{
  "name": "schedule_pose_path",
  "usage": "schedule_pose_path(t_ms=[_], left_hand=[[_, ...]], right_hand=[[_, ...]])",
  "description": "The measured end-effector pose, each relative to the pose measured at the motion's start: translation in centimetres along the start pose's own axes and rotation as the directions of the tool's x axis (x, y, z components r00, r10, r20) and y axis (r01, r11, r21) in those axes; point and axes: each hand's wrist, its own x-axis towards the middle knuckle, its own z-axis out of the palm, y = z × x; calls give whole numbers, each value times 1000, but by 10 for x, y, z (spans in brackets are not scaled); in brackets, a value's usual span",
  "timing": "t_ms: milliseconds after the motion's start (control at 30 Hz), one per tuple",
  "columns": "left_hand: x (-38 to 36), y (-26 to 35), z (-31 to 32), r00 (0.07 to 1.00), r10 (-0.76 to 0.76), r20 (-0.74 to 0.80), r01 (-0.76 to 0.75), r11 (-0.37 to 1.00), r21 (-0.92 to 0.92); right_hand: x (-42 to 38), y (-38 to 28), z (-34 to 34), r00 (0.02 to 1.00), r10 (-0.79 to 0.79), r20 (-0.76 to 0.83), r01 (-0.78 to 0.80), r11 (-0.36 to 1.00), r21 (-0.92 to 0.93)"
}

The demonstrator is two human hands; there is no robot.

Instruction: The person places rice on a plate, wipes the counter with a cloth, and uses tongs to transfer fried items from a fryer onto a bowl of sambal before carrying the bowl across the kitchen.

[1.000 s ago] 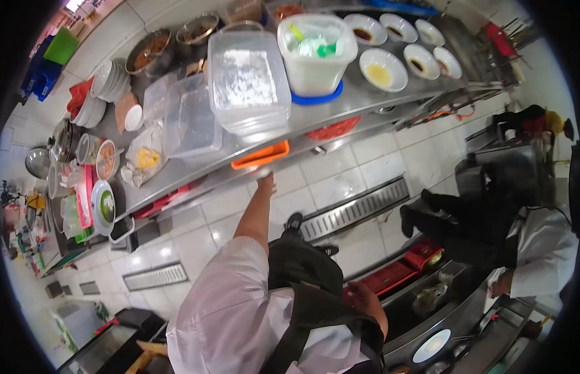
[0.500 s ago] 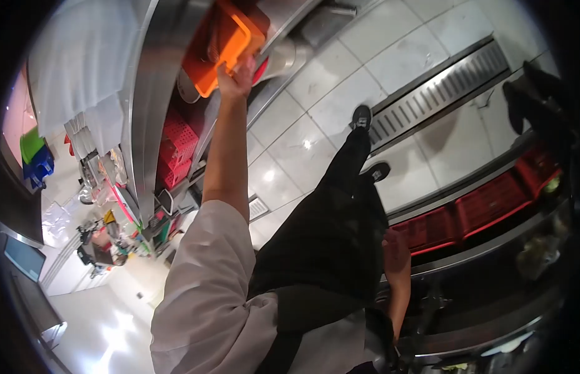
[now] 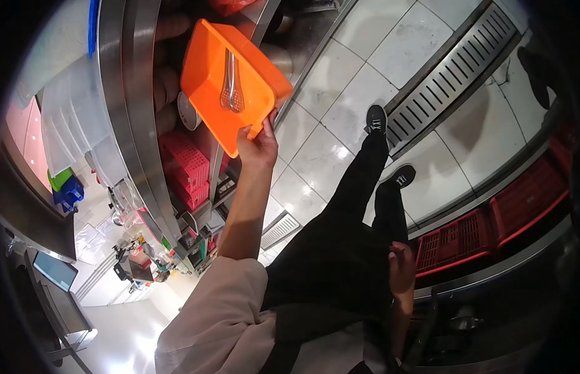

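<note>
The left hand [image 3: 258,147] grips the near rim of an orange bin [image 3: 206,78], tongs [image 3: 231,93] inside pointing roughly towards it; the right hand [image 3: 401,272] hangs relaxed, apart.

With the left arm [image 3: 247,206] extended, the left hand [image 3: 258,146] grips, while the right hand [image 3: 401,269] hangs loosely curled.

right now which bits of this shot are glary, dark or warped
Head view: orange bin fairly sharp; head view: bright glints on the floor tiles; head view: steel counter edge looks bowed, corners black; head view: lower right very dark.
</note>
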Motion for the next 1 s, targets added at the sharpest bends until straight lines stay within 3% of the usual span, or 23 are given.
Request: schedule_pose_path(t_ms=[33,67,167,233,300,367,433,467,500,533,567,600,633,667,700,733,800,867,933,967,1000], left_hand=[[-3,-4,4,999,-19,-37,18,999,-40],[3,4,1,997,-67,25,68,995,-70],[41,27,1,974,-16,225,41,993,-111],[58,29,9,925,229,302,-236,972,-13],[26,24,38,991,115,69,-117,993,19],[0,11,41,983,-29,183,-3,985,172],[-70,-30,75,953,-207,222,99,903,418],[-119,-51,94,884,-344,315,126,826,550],[-168,-68,118,753,-485,445,40,709,704],[-207,-71,137,547,-601,583,-32,681,731],[-246,-74,156,277,-675,683,-120,681,722],[-285,-78,174,7,-692,722,-184,709,681],[-326,-76,214,-329,-563,758,-92,818,568],[-366,-69,239,-444,-435,783,22,869,495],[-395,-62,250,-513,-309,801,158,883,442],[-424,-54,260,-572,-176,801,298,866,403],[-454,-26,275,-603,-136,786,332,854,402],[-479,0,289,-643,-98,760,339,853,397],[-502,33,298,-681,-97,726,274,885,376],[-515,38,300,-709,11,705,414,816,404],[-521,50,298,-753,80,653,375,867,327]], right_hand=[[-3,-1,-1,1000,-5,-7,5,1000,1],[-4,-3,-2,1000,-10,-16,10,1000,3],[-9,-12,-11,998,-9,-57,9,1000,-9],[-13,-7,-14,993,-44,-113,43,999,-13],[-18,-10,-17,988,-53,-148,56,998,16],[-26,-19,-18,989,-38,-139,50,995,81],[-34,-24,-15,982,-92,-162,102,993,57],[-40,-28,-13,982,-96,-161,107,992,61],[-49,-35,-13,981,-101,-166,112,992,61],[-59,-45,-13,972,-150,-179,168,982,90],[-68,-50,-18,953,-254,-166,261,965,18],[-75,-50,-21,923,-358,-143,353,934,-59],[-82,-50,-23,883,-456,-111,441,887,-139],[-85,-42,-21,945,-299,-135,296,954,-42],[-90,-39,-19,980,-138,-144,148,987,62],[-102,-50,-26,985,-119,-127,110,991,-81],[-160,-117,-44,986,-157,-59,163,979,124],[-186,-145,-52,980,-193,-45,198,963,183],[-193,-150,-50,978,-166,-124,170,985,23],[-201,-154,-47,978,-95,-184,77,992,-103],[-161,-95,-57,935,-330,-127,300,931,-208]])
